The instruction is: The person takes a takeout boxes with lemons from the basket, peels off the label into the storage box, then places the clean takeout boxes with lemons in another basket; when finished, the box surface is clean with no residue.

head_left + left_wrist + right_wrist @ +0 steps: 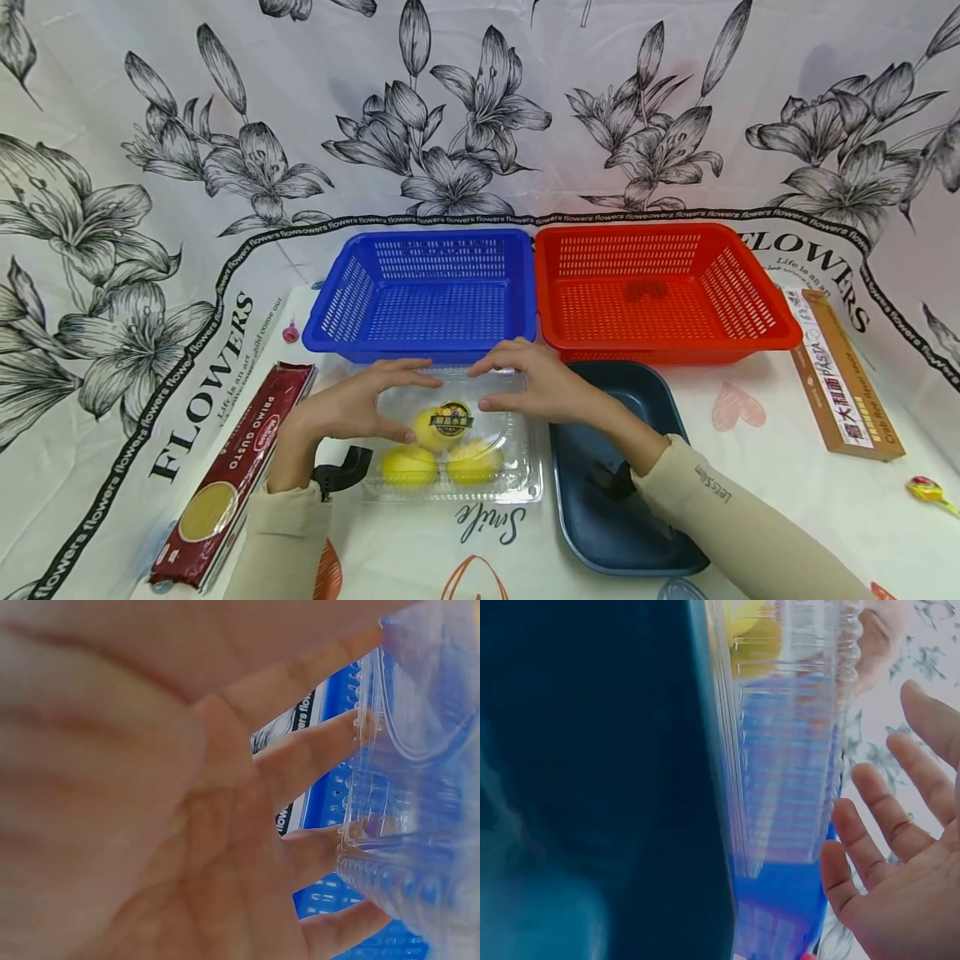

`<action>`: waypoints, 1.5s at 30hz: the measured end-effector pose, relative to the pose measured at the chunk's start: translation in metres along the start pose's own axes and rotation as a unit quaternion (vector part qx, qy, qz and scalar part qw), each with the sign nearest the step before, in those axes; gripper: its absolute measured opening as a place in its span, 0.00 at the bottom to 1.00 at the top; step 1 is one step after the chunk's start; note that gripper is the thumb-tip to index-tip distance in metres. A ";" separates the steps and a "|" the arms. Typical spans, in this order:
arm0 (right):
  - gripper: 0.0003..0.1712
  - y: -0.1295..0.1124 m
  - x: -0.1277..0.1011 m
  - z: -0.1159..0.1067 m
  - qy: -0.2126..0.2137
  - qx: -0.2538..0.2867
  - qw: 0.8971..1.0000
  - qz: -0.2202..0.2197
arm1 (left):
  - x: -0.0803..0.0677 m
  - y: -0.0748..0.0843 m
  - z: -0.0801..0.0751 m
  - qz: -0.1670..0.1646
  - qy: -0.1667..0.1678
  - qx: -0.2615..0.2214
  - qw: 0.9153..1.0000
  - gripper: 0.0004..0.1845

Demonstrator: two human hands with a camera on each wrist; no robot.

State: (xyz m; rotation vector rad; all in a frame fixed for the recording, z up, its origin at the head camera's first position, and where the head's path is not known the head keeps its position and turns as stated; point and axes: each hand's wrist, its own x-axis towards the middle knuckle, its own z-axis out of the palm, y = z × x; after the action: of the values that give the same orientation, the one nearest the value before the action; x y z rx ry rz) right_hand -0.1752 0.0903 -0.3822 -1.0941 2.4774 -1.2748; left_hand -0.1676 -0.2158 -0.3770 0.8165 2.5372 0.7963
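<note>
- Sleeves at bottom edge; left hand (352, 408) and right hand (536, 387) spread, fingers straight, on clear clamshell (517, 467) w/ lemons (408, 464), centre frame.
- Contact looks light; hard to tell.
- Risk: lid flexes, box slips toward navy tray (637, 550).
- Writing, L to R: spaghetti pack (232, 471) "PRIMO GUSTO"; cloth "Smile"; box (840, 385) "PASTA".

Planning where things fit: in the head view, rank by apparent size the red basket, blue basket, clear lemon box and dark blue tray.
1. red basket and blue basket: look alike, no ranking between them.
2. dark blue tray: smaller, though a forearm hides part and it sits nearer the camera.
3. clear lemon box: smallest, partly under both hands.
</note>
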 end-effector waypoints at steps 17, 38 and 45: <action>0.25 -0.005 0.022 0.024 -0.059 -0.139 0.988 0.011 | 0.000 -0.001 0.001 -0.010 -0.005 -0.016 1.000 0.37; 0.20 -0.010 0.019 0.033 -0.046 -0.138 0.989 0.024 | 0.000 0.000 0.000 -0.016 -0.009 -0.020 1.000 0.38; 0.14 -0.013 0.017 0.037 -0.049 -0.091 0.995 -0.001 | 0.001 -0.002 0.000 -0.018 -0.008 -0.027 0.999 0.37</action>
State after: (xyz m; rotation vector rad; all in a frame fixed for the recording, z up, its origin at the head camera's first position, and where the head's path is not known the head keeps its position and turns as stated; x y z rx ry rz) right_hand -0.1641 0.0502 -0.3921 -1.1680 2.5586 -0.9840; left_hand -0.1689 -0.2165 -0.3779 0.7553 2.4976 0.8381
